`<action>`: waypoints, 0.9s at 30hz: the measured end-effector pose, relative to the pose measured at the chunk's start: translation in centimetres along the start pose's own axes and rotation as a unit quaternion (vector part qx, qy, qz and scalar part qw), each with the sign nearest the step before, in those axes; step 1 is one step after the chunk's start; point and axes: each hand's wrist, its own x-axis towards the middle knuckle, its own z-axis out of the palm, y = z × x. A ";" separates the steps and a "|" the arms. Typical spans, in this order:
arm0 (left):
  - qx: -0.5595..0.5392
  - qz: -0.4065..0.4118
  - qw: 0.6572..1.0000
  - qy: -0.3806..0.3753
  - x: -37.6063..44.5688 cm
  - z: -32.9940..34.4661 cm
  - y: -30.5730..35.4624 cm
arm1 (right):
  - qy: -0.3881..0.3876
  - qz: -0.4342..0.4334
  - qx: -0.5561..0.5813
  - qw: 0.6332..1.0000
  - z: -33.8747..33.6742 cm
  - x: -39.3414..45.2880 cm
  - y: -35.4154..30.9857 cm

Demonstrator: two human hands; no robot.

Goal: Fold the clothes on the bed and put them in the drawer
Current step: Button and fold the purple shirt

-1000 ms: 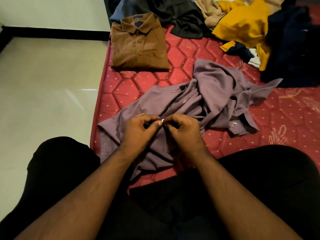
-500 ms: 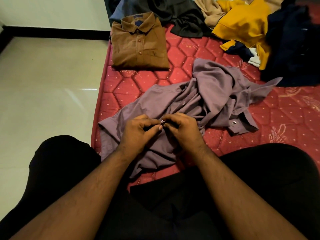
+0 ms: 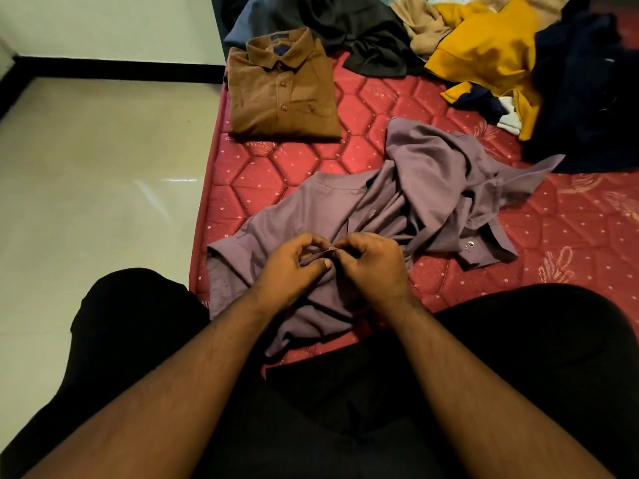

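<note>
Both hands pinching the front edge of the mauve shirt (image 3: 425,188) on the bed (image 3: 380,108).

Left hand (image 3: 290,267) and right hand (image 3: 371,267) side by side, knuckles near touching, fingers curled, thumb and forefinger of each nipping a fold of the shirt's button strip between them; button itself too small to make out. Shirt spread rumpled across the near middle of the red quilted mattress, one cuff (image 3: 479,252) trailing to the right, lower hem reaching toward the black-clad legs (image 3: 518,357). Brown shirt (image 3: 281,95) folded flat, collar up, farther back near the bed's left edge, well apart from the mauve one. Unfolded heap at the far side: dark grey garment (image 3: 363,32), yellow garment (image 3: 491,53), navy garment (image 3: 584,84). Pale tiled floor (image 3: 96,188) at left.
</note>
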 end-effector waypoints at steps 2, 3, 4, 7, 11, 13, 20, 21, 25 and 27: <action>0.072 -0.002 0.997 -0.020 0.4 -0.4 -0.2 | 0.002 0.017 0.035 0.999 0.1 -0.4 -0.3; 0.119 0.003 0.992 -0.038 0.5 -0.6 -0.2 | 0.004 0.018 0.047 0.999 0.2 -0.6 -0.5; 0.157 0.011 0.986 -0.051 0.5 -1.0 -0.2 | 0.005 0.020 0.055 0.998 0.1 -0.7 -0.7; 0.229 0.065 0.971 -0.001 0.6 -2.9 -0.3 | -0.062 0.073 0.111 0.989 -0.9 -0.2 -0.7; 0.301 0.139 0.939 0.092 1.1 -6.0 0.4 | -0.335 0.070 -0.072 0.937 -3.2 1.3 0.9; 0.309 0.168 0.926 0.136 1.5 -7.3 0.7 | -0.413 0.071 -0.191 0.888 -5.0 2.1 1.6; 0.340 0.180 0.889 0.248 3.9 -9.9 0.6 | -0.523 0.169 -0.363 0.752 -14.5 7.8 3.5; 0.345 0.173 0.883 0.266 4.2 -10.0 0.8 | -0.538 0.191 -0.328 0.753 -15.6 8.6 3.3; 0.379 0.153 0.846 0.343 5.1 -12.9 1.3 | -0.470 0.347 0.044 0.810 -17.8 9.1 1.8; 0.392 0.150 0.844 0.334 5.5 -14.1 2.0 | -0.414 0.370 0.116 0.824 -16.8 8.5 2.0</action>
